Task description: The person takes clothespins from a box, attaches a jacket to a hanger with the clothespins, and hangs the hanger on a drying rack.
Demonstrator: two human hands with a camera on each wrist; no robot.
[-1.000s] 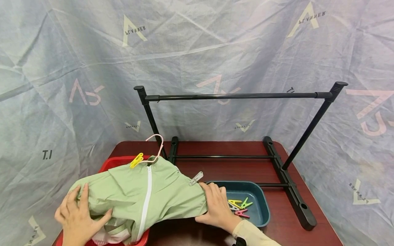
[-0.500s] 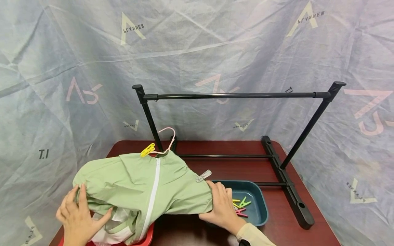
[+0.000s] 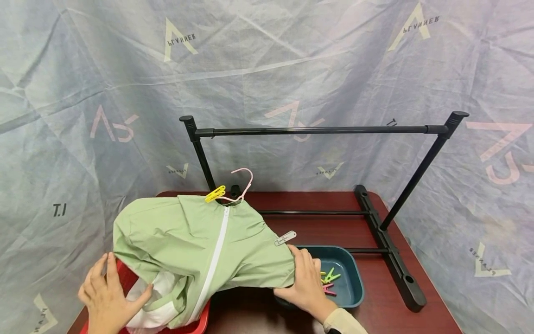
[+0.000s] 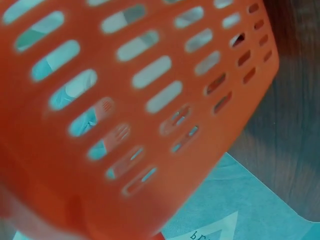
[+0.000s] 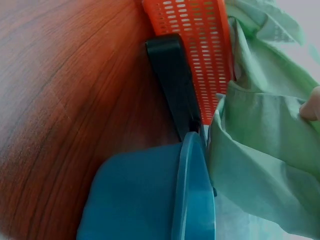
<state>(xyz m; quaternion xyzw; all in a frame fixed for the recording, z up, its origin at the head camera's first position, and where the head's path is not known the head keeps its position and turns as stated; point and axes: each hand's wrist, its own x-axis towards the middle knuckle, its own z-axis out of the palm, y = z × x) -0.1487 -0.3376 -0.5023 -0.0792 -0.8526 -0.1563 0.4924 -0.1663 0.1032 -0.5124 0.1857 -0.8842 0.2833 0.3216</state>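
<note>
Green jacket point(image 3: 183, 241) on a pink hanger point(image 3: 249, 185), partly over the red basket point(image 3: 202, 322) at near left; pinched at one sleeve by the right hand point(image 3: 308, 284), with left hand point(image 3: 106, 294) spread loosely beside the other sleeve, contact unclear. To the right, blue bin point(image 3: 349, 288) of clothespins point(image 3: 331, 277); beyond, black rack point(image 3: 317, 131) on the desk point(image 3: 308, 229).

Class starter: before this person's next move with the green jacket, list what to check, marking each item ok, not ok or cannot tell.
1. Hanger in the jacket, hook showing above it: ok.
2. Yellow clip and white clip at the jacket's upper edge: ok.
3. Right hand gripping the jacket: ok.
4. Left hand gripping it: not ok, spread open.
5. Hook over the top bar: not ok, apart.
6. Jacket free of the red basket: cannot tell; they overlap in the head view.
</note>
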